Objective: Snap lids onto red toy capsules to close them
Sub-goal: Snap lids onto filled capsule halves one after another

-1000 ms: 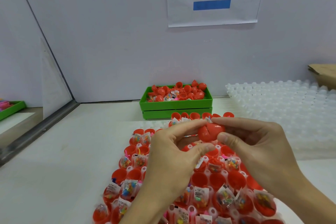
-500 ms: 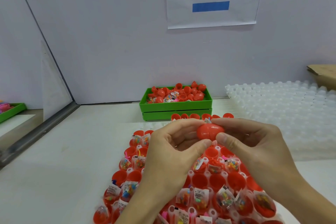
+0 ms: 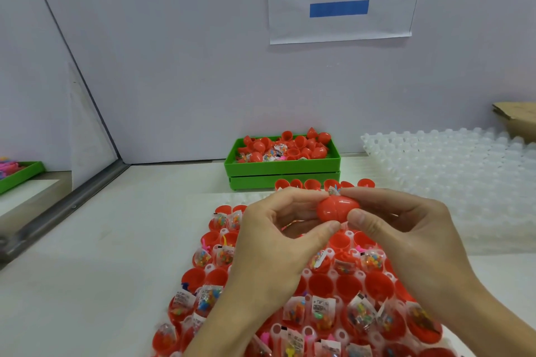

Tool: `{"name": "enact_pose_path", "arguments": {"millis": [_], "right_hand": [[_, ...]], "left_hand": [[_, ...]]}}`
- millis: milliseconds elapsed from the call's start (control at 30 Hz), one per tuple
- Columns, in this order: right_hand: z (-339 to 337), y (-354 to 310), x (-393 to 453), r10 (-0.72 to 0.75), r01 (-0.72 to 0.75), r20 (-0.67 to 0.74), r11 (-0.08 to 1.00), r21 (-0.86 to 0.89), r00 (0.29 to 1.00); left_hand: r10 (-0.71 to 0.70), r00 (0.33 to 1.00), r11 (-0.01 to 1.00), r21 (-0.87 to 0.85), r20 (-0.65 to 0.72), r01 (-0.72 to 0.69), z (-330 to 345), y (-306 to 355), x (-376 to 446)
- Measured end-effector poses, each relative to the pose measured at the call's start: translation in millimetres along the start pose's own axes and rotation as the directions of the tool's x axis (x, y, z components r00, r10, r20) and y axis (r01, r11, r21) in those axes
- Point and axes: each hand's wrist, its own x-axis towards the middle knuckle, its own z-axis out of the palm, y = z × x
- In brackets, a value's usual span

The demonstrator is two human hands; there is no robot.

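A red toy capsule (image 3: 336, 207) is held in the air between both hands, its two halves pressed together with a seam down the middle. My left hand (image 3: 278, 243) pinches its left half between thumb and forefinger. My right hand (image 3: 406, 229) pinches the right half the same way. A bit of a toy packet sticks out at the capsule's top. Below the hands lies a clear tray (image 3: 232, 200) holding several open red capsule halves (image 3: 322, 284), many filled with small bagged toys (image 3: 203, 258).
A green bin (image 3: 281, 166) with loose red capsule parts and toy bags stands at the back by the wall. A stack of clear plastic trays (image 3: 452, 171) lies to the right, a cardboard box (image 3: 516, 119) behind it. Another green tray (image 3: 20, 174) sits far left.
The two capsule halves, first at an angle with a gap, have been pressed together into a closed egg shape. Both hands stayed in place around it.
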Motion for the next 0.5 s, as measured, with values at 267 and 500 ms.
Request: {"name": "enact_pose_path", "arguments": {"millis": [267, 500], "right_hand": [[0.0, 1.1, -0.1, 0.023, -0.023, -0.01, 1.0, 0.001, 1.0], [0.2, -0.4, -0.1, 0.019, -0.019, -0.007, 1.0, 0.008, 1.0]], "left_hand": [[-0.029, 1.0, 0.999, 0.041, -0.004, 0.029, -1.8, -3.3, 0.3], [-0.03, 1.0, 0.997, 0.067, -0.001, 0.03, -3.8, -3.8, 1.1]]}}
